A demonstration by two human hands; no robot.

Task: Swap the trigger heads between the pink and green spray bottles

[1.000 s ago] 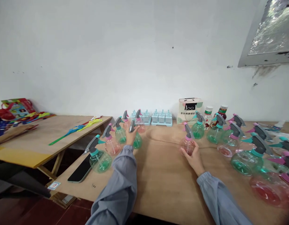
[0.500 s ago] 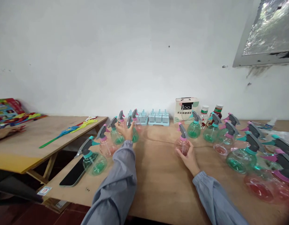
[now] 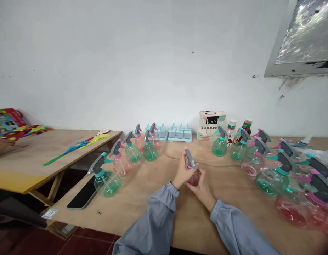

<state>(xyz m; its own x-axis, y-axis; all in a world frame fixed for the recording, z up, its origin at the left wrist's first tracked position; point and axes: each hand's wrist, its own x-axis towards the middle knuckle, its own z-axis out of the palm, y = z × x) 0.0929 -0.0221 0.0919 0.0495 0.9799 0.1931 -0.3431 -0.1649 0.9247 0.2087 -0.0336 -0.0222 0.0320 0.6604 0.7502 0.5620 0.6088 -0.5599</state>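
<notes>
A pink spray bottle (image 3: pixel 193 174) with a grey trigger head is held upright between both hands over the middle of the wooden table (image 3: pixel 158 198). The left hand (image 3: pixel 181 173) is closed on its near-left side, the right hand (image 3: pixel 202 186) cupped against its right side. Green and pink spray bottles (image 3: pixel 142 150) are ranged well apart to either side.

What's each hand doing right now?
Left hand: closed on the pink spray bottle.
Right hand: closed on the same bottle's body.
</notes>
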